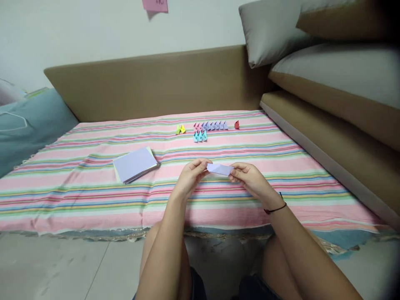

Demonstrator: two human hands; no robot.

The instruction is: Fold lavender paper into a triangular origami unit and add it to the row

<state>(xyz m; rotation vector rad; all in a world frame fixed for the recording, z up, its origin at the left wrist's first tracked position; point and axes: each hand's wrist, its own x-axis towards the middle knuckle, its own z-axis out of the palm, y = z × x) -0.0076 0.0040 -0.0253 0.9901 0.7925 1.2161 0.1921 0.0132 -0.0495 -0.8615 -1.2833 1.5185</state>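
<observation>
A folded strip of lilac paper (219,168) is stretched between my two hands, just above the striped cloth. My left hand (194,173) pinches its left end between thumb and fingers. At the right end, my right hand (246,177) grips the paper the same way. Farther back on the cloth sit small folded paper pieces: several lilac ones (216,126) in a row with pink ones (197,128), three light blue ones (200,136), two yellow-green ones (180,129) and one red one (236,124). To the left lies a stack of paper sheets (136,163) topped with lilac.
The striped cloth (78,183) covers a low seat with a brown backrest (156,87) behind. Stacked cushions (337,75) rise on the right, a blue-grey cushion (31,125) on the left. A pink note (155,5) hangs on the wall. Tiled floor (56,266) lies in front.
</observation>
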